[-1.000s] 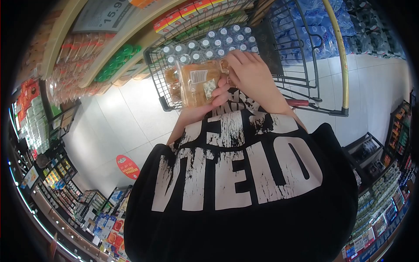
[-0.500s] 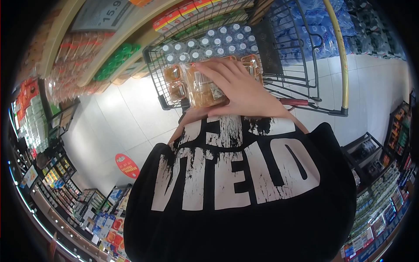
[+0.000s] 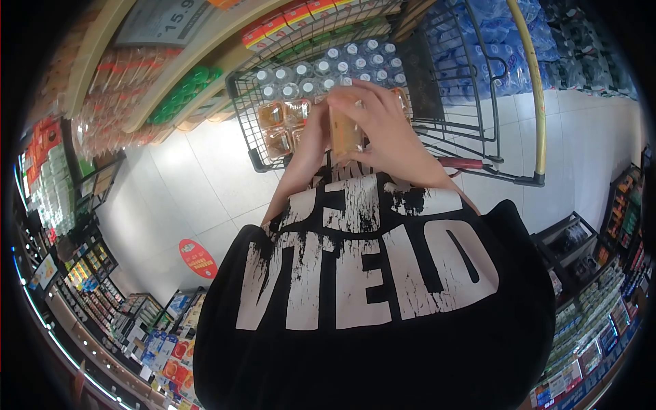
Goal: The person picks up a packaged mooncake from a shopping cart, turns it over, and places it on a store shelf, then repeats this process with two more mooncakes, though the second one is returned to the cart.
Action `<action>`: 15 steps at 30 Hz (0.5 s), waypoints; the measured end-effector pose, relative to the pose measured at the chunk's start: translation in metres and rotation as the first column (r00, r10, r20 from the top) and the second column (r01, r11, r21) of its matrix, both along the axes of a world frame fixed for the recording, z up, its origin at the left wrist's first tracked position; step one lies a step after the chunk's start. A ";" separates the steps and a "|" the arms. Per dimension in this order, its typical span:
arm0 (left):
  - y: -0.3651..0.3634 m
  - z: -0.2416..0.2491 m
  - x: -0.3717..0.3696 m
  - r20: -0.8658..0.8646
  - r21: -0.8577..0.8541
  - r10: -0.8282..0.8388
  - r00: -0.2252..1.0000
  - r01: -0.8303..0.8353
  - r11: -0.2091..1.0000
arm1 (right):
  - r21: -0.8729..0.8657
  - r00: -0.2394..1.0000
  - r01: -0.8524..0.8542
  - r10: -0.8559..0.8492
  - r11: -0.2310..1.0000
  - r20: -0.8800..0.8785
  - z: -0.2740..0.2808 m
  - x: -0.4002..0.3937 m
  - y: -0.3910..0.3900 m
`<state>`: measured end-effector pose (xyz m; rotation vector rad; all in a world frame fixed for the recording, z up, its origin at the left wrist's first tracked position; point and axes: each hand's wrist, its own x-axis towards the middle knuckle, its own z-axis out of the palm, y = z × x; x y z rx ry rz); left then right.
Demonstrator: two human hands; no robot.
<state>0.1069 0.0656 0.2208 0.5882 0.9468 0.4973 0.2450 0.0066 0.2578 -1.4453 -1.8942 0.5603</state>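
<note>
A clear plastic package with golden-brown, bread-like contents (image 3: 346,133) is held up between my hands, just in front of my chest and over the near side of the shopping cart (image 3: 254,158). My right hand (image 3: 387,133) curls over its top and right side, thumb lower down. On the other side my left hand (image 3: 311,143) presses against the package, its fingers partly hidden. Below and around my hands, several similar packs (image 3: 276,142) lie in the cart. Beyond them stand several clear bottles with white caps (image 3: 323,67).
A shelf (image 3: 225,42) with a price sign (image 3: 164,19) runs along the left. Wrapped blue bottles (image 3: 502,61) are stacked behind the cart at upper right. The cart's yellowish handle (image 3: 535,89) is on the right. A red oval floor sticker (image 3: 198,258) lies on the pale tiles.
The package has turned from its broad labelled face to a narrow side. My left hand has come up from beneath it to its left side, uncovering more packs in the cart.
</note>
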 end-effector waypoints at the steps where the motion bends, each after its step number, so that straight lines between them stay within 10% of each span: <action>1: 0.002 0.003 -0.001 0.002 0.001 0.001 1.000 -0.001 1.000 | -0.033 0.999 0.031 -0.032 0.999 -0.025 0.000 0.002 0.000; 8: 0.007 -0.004 -0.020 -0.215 0.277 -0.073 0.974 0.132 0.952 | -0.229 0.842 0.066 -0.177 0.971 -0.510 -0.013 0.015 0.000; 15: 0.001 0.009 -0.023 -0.366 0.482 -0.030 0.930 0.217 0.849 | -0.320 0.776 -0.025 -0.183 0.947 -0.604 -0.019 0.018 -0.001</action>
